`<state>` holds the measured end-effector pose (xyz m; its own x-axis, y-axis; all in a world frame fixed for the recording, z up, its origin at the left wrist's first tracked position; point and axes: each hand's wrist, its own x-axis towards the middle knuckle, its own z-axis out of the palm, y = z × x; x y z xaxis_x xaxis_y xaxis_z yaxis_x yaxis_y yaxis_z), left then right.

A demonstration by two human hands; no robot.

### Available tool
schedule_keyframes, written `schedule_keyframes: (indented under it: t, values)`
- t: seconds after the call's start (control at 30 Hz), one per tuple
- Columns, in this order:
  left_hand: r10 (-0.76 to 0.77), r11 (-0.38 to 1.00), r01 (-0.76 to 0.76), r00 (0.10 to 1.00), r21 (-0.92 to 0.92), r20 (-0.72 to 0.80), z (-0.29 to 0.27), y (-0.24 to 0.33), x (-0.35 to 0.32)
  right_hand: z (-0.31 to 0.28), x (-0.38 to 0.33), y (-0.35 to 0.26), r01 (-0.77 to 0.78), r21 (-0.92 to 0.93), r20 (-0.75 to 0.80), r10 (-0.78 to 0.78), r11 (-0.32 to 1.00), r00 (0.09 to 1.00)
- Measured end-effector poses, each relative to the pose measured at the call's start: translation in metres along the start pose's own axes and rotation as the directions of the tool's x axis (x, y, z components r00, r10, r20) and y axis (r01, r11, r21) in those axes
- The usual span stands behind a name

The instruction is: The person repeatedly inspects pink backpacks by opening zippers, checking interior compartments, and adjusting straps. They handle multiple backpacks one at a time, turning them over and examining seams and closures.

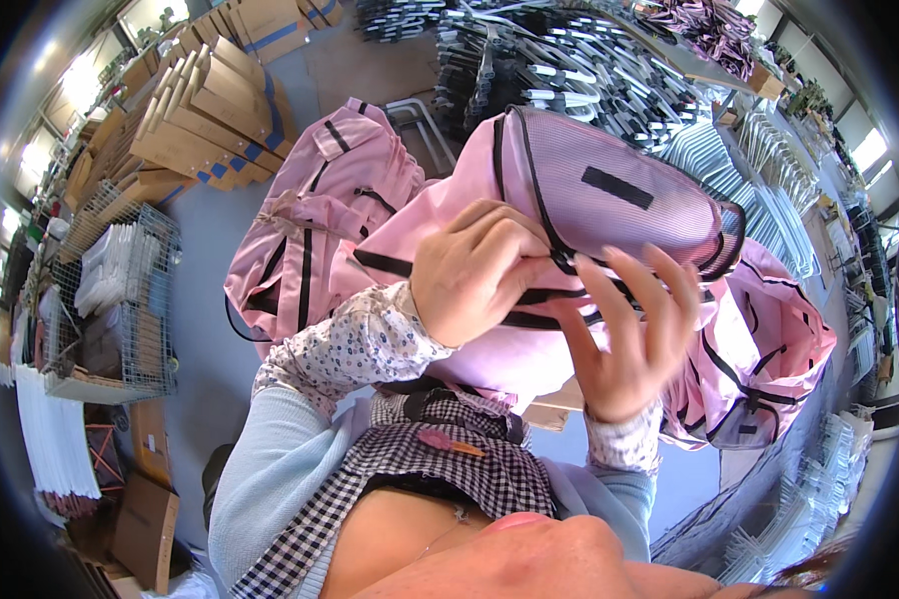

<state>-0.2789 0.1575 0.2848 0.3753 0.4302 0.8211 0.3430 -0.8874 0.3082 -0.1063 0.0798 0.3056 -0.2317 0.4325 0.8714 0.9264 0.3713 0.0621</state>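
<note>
A pink fabric cover (459, 190) with a see-through mesh panel (609, 185) lies in front of me. Black trim, which looks like a zipper, runs round the mesh, and a dark rectangular patch (617, 187) sits on it. My left hand (479, 268) is closed in a pinch at the panel's near left corner, on the black trim; its fingertips are partly hidden. Opposite it, my right hand (634, 334) has its fingers curved and spread apart. The right index fingertip is at the same corner, while the thumb stays lower, near another black strip.
More pink covers lie at left (315, 215) and right (759, 349). Behind are piled black and white tubular parts (569, 85). Flat cardboard boxes (210, 110) and a wire cage (120, 299) stand on the left. White wire frames (799, 509) are stacked at right.
</note>
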Motion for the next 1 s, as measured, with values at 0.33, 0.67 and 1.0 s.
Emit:
schedule_keyframes:
  t: [0.33,0.67,1.0]
  values:
    - [0.088,0.983,-0.097,0.994,0.155,0.068,-0.033,0.007,0.014,0.034,-0.029,0.016,0.079,0.152,-0.052,-0.072,0.985,0.996]
    - [-0.273,0.908,0.318,0.943,-0.271,0.192,-0.059,-0.036,0.051,0.023,-0.051,0.023,0.213,0.313,-0.056,-0.206,0.925,0.977]
    - [-0.291,0.881,0.328,0.944,-0.339,0.157,-0.036,-0.052,0.057,0.032,-0.051,0.018,0.132,0.382,0.003,-0.144,0.915,0.99]
